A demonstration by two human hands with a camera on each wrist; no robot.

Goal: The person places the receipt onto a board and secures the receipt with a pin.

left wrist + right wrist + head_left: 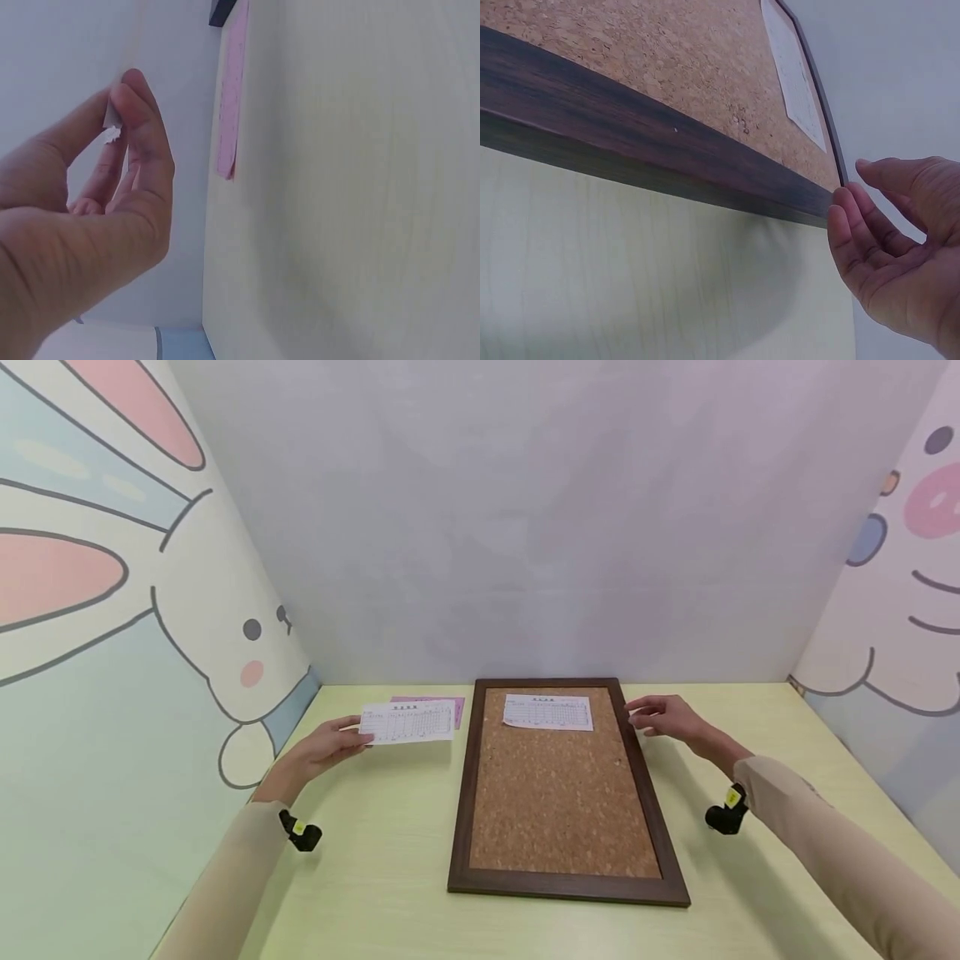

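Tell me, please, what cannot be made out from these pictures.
Head view: text on the paper on the corkboard, too small.
Head view: part of the pink sheet, behind the white sheet in the left hand.
Right wrist view: the corkboard's near end, cut off at left.
Right wrist view: whether the right hand touches the dark frame; fingers cover the spot.

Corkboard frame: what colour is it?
The corkboard frame is dark brown with streaky wood grain, showing best in the right wrist view.
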